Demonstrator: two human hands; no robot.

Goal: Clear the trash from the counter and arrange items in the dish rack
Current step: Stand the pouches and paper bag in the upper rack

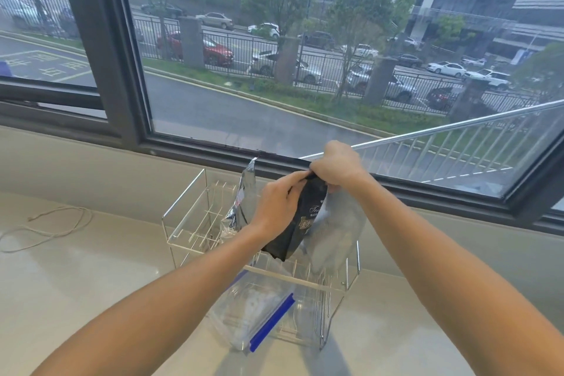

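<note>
While I only have the head view, it shows enough. Both hands are up over the dish rack, close together, clamped on the top edge of a black pouch. Left hand pinches the pouch's upper left side, right hand grips the top corner from above. Neither hand is free.

Pouch hangs with its long axis near vertical, tilted a bit, lower end down-left, just above the rack's front rail. A grey bag hangs just beside it on the right; I can't tell if the right hand holds that too. Silver foil bag stands upright in the rack, left of the left hand. Clear zip bag with a blue seal sits in the lower part of the rack, below both hands.

My read: pouch goes straight down into a slot. Both hands equally near; left is closer to the foil bag, so watch for a snag there.

String lies on the counter, well left.
</note>
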